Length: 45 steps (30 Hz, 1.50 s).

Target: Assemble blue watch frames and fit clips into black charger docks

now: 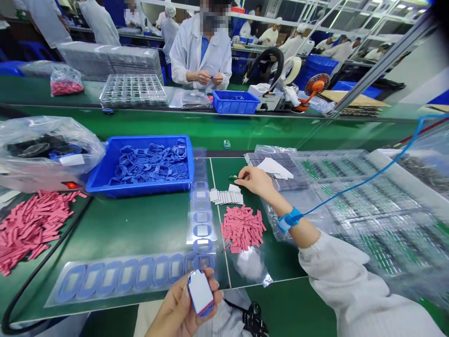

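Long green workbenches (pixel 140 126) run beneath bright ceiling lights (pixel 409 7).

The left hand (pixel 178 304) holds a white rectangular blue-edged pad (pixel 200 292). The right hand (pixel 254 181) pinches a small green piece (pixel 233 177).

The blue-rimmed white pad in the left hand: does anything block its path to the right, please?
Nothing upright; clear gasket film and pink strips lie on the green bench between left hand and right hand.
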Tool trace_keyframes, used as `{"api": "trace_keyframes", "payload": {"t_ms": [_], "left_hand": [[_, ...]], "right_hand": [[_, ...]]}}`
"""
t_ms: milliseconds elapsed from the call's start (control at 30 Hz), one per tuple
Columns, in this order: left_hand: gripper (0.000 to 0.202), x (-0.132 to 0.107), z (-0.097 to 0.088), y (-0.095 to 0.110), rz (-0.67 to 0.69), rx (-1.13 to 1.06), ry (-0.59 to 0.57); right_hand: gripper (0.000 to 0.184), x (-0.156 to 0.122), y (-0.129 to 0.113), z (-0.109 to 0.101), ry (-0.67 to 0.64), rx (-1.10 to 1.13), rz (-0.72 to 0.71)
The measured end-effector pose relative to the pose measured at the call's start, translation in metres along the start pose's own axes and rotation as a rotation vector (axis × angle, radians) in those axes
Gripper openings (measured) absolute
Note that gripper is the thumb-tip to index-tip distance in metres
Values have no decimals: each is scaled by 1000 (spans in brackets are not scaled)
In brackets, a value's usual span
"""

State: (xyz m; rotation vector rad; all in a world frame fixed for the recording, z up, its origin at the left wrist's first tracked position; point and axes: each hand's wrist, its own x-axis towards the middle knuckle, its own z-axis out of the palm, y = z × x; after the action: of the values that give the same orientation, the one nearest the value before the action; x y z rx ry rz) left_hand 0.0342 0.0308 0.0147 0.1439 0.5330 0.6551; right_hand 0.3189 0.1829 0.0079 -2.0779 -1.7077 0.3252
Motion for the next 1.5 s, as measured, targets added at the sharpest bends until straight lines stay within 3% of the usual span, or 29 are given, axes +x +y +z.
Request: {"api": "trace_keyframes", "payload": {"t_ms": [100, 167, 200, 267, 333, 400, 533, 700, 767, 1100, 1233, 1400, 1500], "left_hand": [[28, -1, 2, 0, 83, 7, 26], [28, -1, 5, -1, 147, 27, 57], [29, -1, 6, -1, 178, 41, 70], [33, 0, 9, -3, 232, 61, 81], [33, -1, 9, -7, 266, 66, 68], [31, -1, 9, -11, 287, 70, 54], [31, -4, 12, -18, 281, 111, 75], [34, -9, 16, -24, 315, 195, 136], [33, -11, 16, -25, 324, 205, 140], [36, -16, 5, -33, 280, 164, 107], [39, -15, 3, -31, 283, 177, 109], [36, -13, 1, -30, 421, 333, 154], [31, -12, 1, -31, 542, 405, 127]], "right_hand": [[8, -23, -21, -6, 83, 65, -90], [10, -51, -39, -12, 109, 142, -224], [9, -67, -48, -15, 117, 187, -334], [16, -100, -63, -21, 188, 244, -761], [22, -127, -74, -26, 203, 169, -1086], [23, -146, -79, -31, 174, 66, -1210], [18, -164, -75, -29, 141, 81, -1135], [56, -180, -75, -23, 199, 119, -941], [63, -184, -78, -24, 173, 89, -915], [35, -191, -82, -17, 66, 211, -636], [34, -188, -82, -17, 1, 308, -566], [34, -192, -86, -26, -86, 418, -449], [32, -198, -92, -31, -41, 404, -443]]}}
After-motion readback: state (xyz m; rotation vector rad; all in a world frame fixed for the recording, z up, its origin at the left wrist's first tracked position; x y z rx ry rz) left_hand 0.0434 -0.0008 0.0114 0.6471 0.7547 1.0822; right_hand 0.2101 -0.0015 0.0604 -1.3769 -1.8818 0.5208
